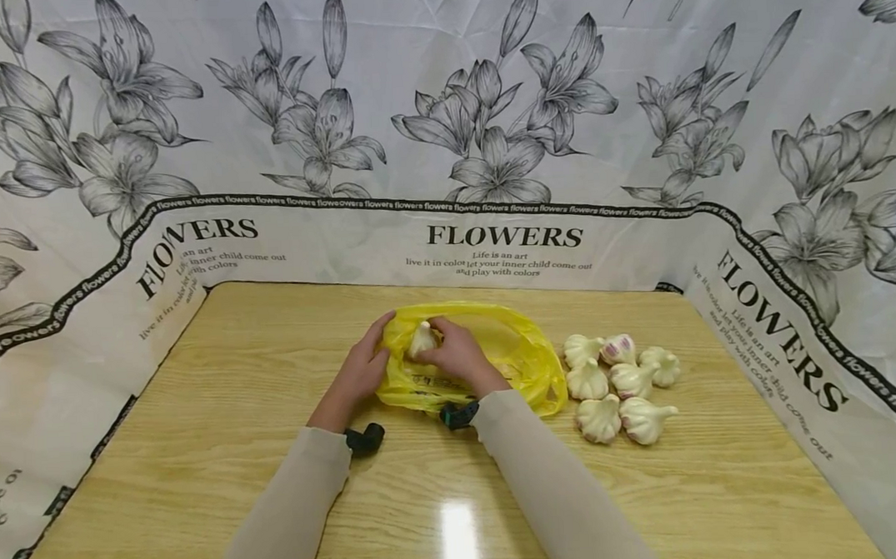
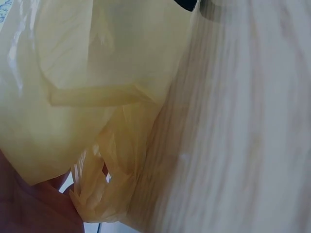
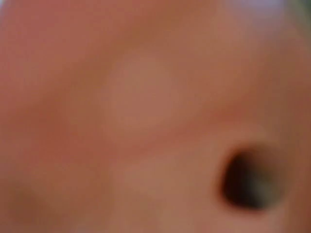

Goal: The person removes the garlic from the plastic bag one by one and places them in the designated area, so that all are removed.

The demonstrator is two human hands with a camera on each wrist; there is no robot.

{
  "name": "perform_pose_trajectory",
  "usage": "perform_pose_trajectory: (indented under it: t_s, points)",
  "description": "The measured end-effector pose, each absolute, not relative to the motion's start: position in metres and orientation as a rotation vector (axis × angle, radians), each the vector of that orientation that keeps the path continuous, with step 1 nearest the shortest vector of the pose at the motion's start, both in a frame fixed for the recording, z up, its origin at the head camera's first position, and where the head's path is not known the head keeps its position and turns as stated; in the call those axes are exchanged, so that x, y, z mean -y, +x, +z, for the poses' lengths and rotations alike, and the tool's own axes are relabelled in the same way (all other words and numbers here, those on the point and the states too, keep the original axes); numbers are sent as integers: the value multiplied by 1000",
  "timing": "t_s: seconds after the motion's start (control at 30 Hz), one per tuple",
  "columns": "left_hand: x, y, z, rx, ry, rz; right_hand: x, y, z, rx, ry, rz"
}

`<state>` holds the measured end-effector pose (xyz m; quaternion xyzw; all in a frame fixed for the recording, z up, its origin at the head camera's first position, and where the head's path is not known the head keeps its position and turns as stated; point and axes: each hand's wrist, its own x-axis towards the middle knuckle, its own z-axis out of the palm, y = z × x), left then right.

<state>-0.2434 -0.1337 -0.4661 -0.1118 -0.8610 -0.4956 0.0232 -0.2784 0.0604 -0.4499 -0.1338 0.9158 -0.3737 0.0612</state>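
A yellow plastic bag (image 1: 539, 350) lies on the table, its mouth spread wide toward me. At the bag's left end my left hand (image 1: 363, 360) holds the edge, thumb and fingers on the plastic. The left wrist view has the yellow bag (image 2: 97, 58) filling its left half, with part of the left hand (image 2: 41, 206) at the bottom corner. My right hand (image 1: 462, 358) reaches over the bag's opening and grips a whole garlic bulb (image 1: 422, 341), stem up, near the left end. Only blurred skin of the right hand (image 3: 146, 111) shows in the right wrist view.
Several garlic bulbs (image 1: 598, 420) are grouped just right of the bag, some with purple streaks. The wooden table (image 1: 235, 389) is bordered at the back and sides by a white curtain (image 1: 341, 242) with flower drawings. Dark wrist devices (image 1: 365, 440) sit at both cuffs.
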Motion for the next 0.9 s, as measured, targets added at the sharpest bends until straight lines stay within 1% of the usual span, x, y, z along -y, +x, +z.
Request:
perform_pose_trajectory:
  t_s: [0.17,0.4,0.9]
  points:
    - [134,-245,-466,2669,-338,-1520,-60,-277,-451,-2793,-455,-1146]
    - [132,-243,-465,2668,-329,-1542,-55,-273,-452,-2796,-486,-1046]
    - [132,-244,-466,2677,-325,-1503,-65,-263,-441,-2840,-537,-931]
